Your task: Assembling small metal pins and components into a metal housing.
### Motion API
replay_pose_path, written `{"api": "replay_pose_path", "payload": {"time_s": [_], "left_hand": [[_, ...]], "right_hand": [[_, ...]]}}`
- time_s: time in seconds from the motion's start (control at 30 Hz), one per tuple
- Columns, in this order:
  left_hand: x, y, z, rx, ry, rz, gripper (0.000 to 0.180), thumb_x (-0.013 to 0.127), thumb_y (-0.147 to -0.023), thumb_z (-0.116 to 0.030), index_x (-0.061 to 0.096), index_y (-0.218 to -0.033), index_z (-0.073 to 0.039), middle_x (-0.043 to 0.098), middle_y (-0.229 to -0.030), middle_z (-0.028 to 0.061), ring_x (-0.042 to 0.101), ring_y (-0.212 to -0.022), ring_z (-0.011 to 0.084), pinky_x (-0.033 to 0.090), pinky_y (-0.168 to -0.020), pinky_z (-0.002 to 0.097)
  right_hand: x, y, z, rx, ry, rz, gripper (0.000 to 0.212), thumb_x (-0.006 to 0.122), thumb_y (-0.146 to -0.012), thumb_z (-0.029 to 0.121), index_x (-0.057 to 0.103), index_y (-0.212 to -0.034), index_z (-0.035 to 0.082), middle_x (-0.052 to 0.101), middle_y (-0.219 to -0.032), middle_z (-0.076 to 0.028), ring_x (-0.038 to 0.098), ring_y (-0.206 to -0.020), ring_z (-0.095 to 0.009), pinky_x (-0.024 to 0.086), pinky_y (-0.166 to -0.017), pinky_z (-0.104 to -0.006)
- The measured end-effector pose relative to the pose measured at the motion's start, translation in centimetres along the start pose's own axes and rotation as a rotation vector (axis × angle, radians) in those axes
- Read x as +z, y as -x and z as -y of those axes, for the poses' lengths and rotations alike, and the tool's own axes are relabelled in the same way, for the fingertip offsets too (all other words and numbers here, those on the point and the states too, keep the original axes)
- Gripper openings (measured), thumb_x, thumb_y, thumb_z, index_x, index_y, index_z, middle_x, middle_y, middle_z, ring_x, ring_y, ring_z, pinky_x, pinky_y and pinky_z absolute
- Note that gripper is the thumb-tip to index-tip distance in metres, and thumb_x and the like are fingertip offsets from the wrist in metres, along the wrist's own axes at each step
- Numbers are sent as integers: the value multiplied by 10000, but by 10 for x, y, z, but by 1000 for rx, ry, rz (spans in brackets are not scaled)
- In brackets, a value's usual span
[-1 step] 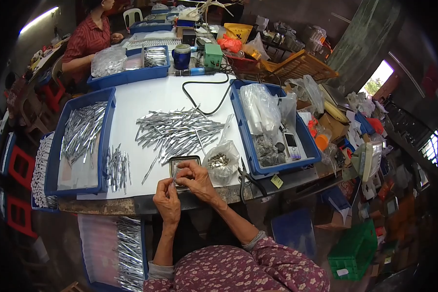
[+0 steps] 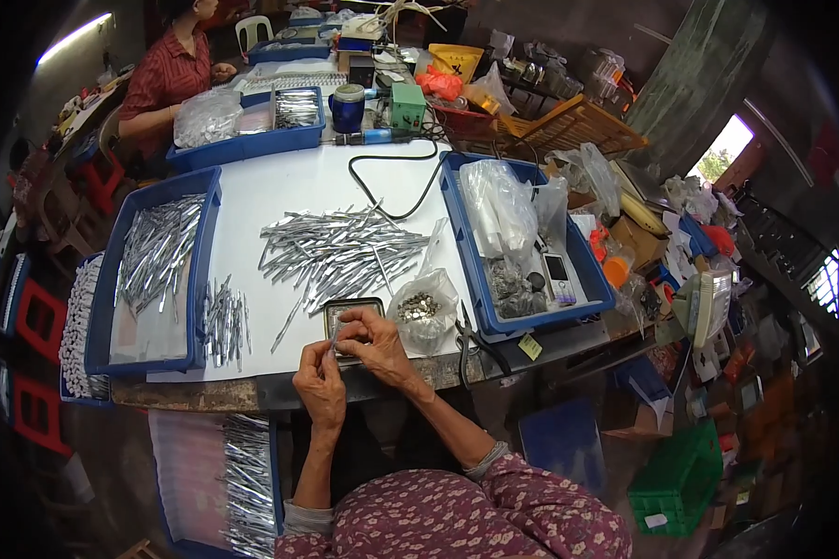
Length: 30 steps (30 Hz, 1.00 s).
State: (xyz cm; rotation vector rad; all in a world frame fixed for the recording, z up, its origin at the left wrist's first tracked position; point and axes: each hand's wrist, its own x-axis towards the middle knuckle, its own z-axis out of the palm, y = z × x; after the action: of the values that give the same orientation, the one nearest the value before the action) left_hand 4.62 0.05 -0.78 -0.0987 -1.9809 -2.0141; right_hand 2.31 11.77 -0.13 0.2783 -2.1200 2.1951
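Note:
My left hand (image 2: 322, 388) and my right hand (image 2: 377, 348) meet at the table's front edge, fingertips pinched together. Whatever they hold is small and mostly hidden by the fingers. Just beyond them lies a small dark-rimmed tray (image 2: 352, 306), partly covered by my right hand. A clear plastic bag (image 2: 431, 340) of small round metal pieces (image 2: 419, 307) sits right of the tray. Farther back, a loose heap of thin silver metal strips (image 2: 336, 247) spreads over the white table covering. A smaller bunch of strips (image 2: 226, 326) lies to the left.
A blue tray (image 2: 213, 200) of strips stands at left; another blue tray (image 2: 531, 326) with plastic bags is at right. Pliers (image 2: 468, 347) lie near the front edge. A black cable (image 2: 354, 177), a blue mug (image 2: 348, 110) and a co-worker (image 2: 172, 79) are farther back.

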Motion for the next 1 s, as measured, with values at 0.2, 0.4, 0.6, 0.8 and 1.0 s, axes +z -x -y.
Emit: {"api": "replay_pose_path", "payload": {"time_s": [0.2,0.4,0.6,0.8,1.0], "left_hand": [[-2,1,-2,129,-247,24,90,476,-841,4,544,-888,39,557,-744,52,496,-683,96,420,-625,233],[-1,0,-1,73,-166,23,95,475,-842,5,541,-899,42,558,-737,44,503,-690,87,421,-620,231],[-4,-3,5,-73,107,18,82,472,-861,-10,523,-903,39,480,-671,-18,422,-580,33,343,-507,180],[-4,-4,12,-138,198,36,61,482,-862,0,520,-901,27,469,-666,-20,403,-578,24,309,-496,166],[-4,-6,9,-131,182,19,87,474,-871,-16,521,-921,38,479,-663,-12,416,-584,29,318,-508,165]], "right_hand": [[2,2,-1,-7,-12,-20,326,602,-775,4,461,-1064,-47,604,-790,-38,568,-750,-72,473,-671,-196],[4,3,-4,34,-106,-62,319,592,-777,-6,457,-1061,-60,605,-791,-48,579,-757,-88,497,-690,-212],[12,3,-4,82,-219,-119,319,596,-770,-3,460,-1051,-69,609,-802,-55,582,-745,-93,505,-688,-214],[17,3,-8,86,-168,-186,283,591,-775,8,481,-1026,-61,618,-802,-60,584,-725,-92,498,-670,-207],[20,2,-11,92,-102,-216,281,610,-782,34,498,-1023,-55,624,-823,-51,569,-755,-75,467,-673,-197]]}}
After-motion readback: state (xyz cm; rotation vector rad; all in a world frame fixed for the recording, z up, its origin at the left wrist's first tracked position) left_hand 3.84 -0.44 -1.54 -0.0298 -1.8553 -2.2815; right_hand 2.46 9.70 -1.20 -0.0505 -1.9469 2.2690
